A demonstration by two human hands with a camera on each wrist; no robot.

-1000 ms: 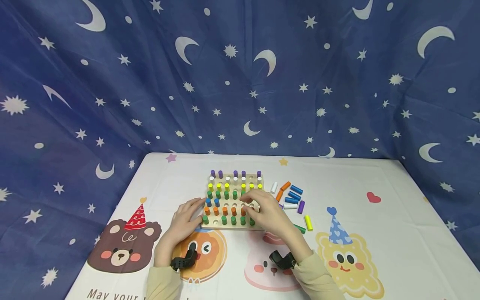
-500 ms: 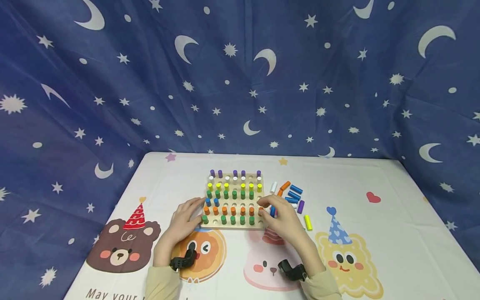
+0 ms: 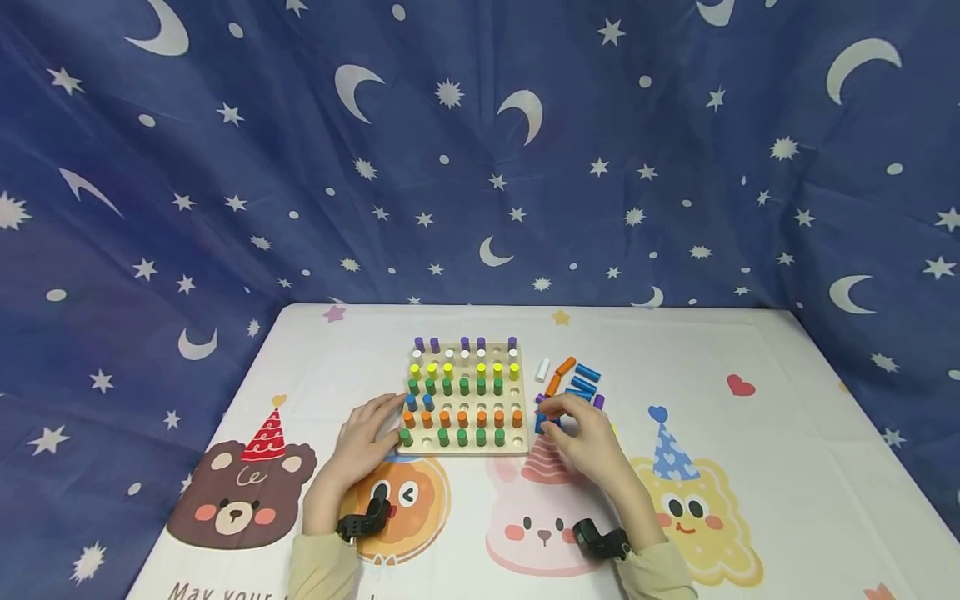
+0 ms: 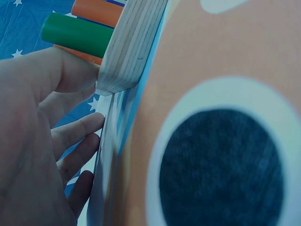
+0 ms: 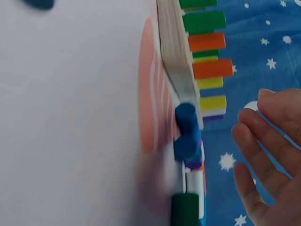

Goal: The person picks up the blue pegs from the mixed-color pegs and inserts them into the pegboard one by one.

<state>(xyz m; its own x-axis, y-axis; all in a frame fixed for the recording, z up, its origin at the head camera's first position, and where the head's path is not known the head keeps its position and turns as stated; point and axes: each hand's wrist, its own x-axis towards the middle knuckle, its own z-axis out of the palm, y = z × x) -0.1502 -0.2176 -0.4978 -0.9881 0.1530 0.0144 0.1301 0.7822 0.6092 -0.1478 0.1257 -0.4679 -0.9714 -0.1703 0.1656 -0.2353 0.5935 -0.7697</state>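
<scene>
A wooden pegboard [image 3: 465, 452] stands on the table with rows of purple, white, yellow, green, blue and orange pegs upright in it, plus another green row at the front. My left hand [image 3: 363, 437] rests at its left edge. In the left wrist view the thumb touches the board's corner near a green peg [image 4: 77, 35], and the fingers lie loosely extended. My right hand [image 3: 588, 437] hovers off the board's right side, over blue pegs [image 5: 187, 148]. In the right wrist view its fingers are spread, with nothing held in them; the thumb is out of sight.
Right of the board lie loose pegs: a white peg [image 3: 543, 370], orange pegs [image 3: 566, 367], blue pegs [image 3: 588, 373] and a purple peg [image 3: 599, 402]. Some are partly hidden behind my right hand. A printed white tablecloth [image 3: 787, 467] covers the table; a blue star curtain [image 3: 480, 200] hangs behind.
My right hand has moved right, from above the board's lower rows to the loose blue pegs beside it. My left hand stays at the board's left edge. The head view has shifted slightly.
</scene>
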